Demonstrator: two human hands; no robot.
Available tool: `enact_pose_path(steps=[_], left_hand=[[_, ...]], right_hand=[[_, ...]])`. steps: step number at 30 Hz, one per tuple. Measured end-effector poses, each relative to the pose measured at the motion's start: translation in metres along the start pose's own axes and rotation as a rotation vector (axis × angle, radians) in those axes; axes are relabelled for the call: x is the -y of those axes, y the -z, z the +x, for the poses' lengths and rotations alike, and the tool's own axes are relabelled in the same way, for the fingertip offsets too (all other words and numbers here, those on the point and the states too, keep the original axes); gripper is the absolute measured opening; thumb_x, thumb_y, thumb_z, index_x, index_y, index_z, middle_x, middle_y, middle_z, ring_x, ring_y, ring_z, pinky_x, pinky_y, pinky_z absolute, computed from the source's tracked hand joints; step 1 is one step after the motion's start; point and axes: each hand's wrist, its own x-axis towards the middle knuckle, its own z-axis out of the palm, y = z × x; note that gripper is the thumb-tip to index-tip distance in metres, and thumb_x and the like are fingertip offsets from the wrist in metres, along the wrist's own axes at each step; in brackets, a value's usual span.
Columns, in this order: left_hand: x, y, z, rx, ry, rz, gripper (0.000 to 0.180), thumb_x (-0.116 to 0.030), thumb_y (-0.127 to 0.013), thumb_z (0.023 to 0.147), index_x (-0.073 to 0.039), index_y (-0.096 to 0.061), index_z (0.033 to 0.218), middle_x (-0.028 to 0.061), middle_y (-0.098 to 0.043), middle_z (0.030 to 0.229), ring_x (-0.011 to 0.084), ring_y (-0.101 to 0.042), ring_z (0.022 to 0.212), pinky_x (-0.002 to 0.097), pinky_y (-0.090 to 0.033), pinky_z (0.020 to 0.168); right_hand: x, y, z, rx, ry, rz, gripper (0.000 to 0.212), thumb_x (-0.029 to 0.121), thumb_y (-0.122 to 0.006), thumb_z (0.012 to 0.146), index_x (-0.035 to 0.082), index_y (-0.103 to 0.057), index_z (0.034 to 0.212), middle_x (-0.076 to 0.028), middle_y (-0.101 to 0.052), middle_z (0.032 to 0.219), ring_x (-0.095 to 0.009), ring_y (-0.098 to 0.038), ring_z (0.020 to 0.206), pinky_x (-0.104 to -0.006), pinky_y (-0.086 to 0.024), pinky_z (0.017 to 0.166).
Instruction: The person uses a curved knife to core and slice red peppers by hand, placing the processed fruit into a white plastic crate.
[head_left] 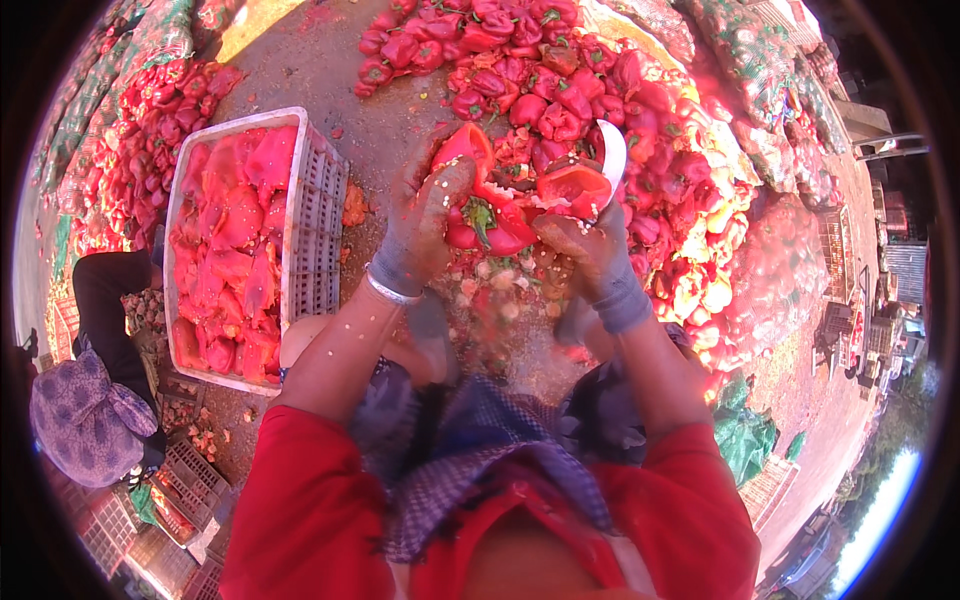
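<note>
A red bell pepper (505,232) is split open in front of me, with its green stem and torn pale core showing. My left hand (425,215), in a dirty grey glove, is closed round the left part of it. Gloved the same way, my right hand (590,250) grips the right-hand pepper piece (575,190), whose hollow inside faces up. A knife with a curved pale blade (613,158) sticks up beside that piece from my right hand; its handle is hidden. Pale seeds cling to both gloves and my left forearm.
On my left stands a pale plastic crate (305,215) full of opened red peppers. A large heap of whole peppers (560,100) lies ahead and right, near filled net sacks (770,270). Cut cores (500,285) litter the ground below my hands. Another person (95,400) crouches far left.
</note>
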Motion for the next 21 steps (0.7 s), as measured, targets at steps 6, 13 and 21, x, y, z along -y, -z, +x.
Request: enact_pose_path(steps=[6,13,21], left_hand=[[-0.019,-0.003,0.002,0.007,0.049,-0.280,0.038,-0.025,-0.052,0.096,0.000,-0.053,0.125,0.0104,-0.061,0.114,0.0201,-0.062,0.107,0.0341,-0.052,0.093],[-0.017,0.009,0.004,-0.129,0.103,-0.555,0.028,-0.027,-0.050,0.099,-0.004,-0.057,0.114,0.0078,-0.063,0.098,0.0190,-0.066,0.090,0.0369,-0.056,0.084],[-0.013,0.030,0.027,-0.372,-0.170,-0.192,0.023,-0.020,-0.059,0.095,-0.002,-0.058,0.109,0.0058,-0.061,0.094,0.0159,-0.063,0.085,0.0308,-0.055,0.076]], right_hand=[[-0.010,0.014,0.010,0.147,-0.230,0.212,0.027,0.021,-0.062,0.091,0.001,-0.067,0.109,-0.008,-0.065,0.088,-0.009,-0.061,0.064,-0.0211,-0.047,0.053],[-0.030,-0.001,0.018,0.121,0.065,-0.188,0.028,0.020,-0.059,0.093,0.004,-0.062,0.116,-0.007,-0.065,0.089,-0.009,-0.059,0.063,-0.0212,-0.045,0.052],[-0.028,-0.044,0.031,-0.075,-0.149,0.307,0.034,0.031,-0.056,0.094,0.003,-0.061,0.113,-0.010,-0.066,0.086,-0.014,-0.055,0.053,-0.0244,-0.042,0.041]])
